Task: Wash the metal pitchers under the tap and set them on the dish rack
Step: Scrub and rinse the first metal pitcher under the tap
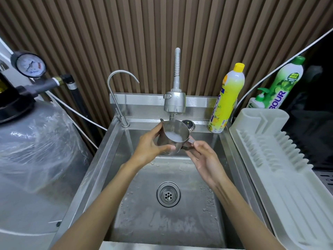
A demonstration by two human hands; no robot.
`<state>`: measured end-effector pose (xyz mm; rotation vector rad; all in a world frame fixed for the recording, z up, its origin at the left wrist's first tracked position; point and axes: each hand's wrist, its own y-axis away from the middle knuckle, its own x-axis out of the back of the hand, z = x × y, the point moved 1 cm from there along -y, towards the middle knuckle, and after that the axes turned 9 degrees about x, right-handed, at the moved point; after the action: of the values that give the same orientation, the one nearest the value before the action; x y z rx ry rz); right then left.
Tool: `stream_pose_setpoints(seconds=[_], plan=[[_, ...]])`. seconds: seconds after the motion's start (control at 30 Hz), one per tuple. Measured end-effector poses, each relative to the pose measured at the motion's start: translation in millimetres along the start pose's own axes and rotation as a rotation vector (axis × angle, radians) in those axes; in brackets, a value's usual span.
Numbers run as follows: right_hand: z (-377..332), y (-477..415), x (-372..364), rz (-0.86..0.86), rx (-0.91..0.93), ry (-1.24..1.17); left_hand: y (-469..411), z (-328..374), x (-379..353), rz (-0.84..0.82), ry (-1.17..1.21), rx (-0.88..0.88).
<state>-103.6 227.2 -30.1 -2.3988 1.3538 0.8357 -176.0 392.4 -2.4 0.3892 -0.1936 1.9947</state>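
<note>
Both forearms reach in over the steel sink, drain right below them. Left hand is wrapped around the metal pitcher, right hand pinches its handle, so it's held up under the tap with foamy water inside. Dish rack sits off to the right with nothing on it, yellow soap bottle at the far right corner, big grey tank on the left.
</note>
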Motion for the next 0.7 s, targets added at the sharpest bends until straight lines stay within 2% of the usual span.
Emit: stream_pose_setpoints(seconds=[0.13,0.23,0.37,0.47,0.53,0.7], plan=[[-13,5,-8,-0.055,0.143,0.204,-1,-8,-7,-0.036,0.202,0.050],[-25,8,-19,-0.078,0.266,0.495,-1,-14,-16,-0.049,0.331,0.102],[-45,4,-36,-0.024,0.459,0.929,6,-17,-33,-0.079,0.493,0.153],[-55,-4,-43,0.026,0.497,1.198,13,-13,-38,-0.066,0.555,0.172],[-61,-9,-43,0.040,0.466,1.185,14,-10,-36,-0.030,0.568,0.178],[-47,-13,-32,0.027,0.242,0.802,16,-4,-24,0.123,0.387,0.180]])
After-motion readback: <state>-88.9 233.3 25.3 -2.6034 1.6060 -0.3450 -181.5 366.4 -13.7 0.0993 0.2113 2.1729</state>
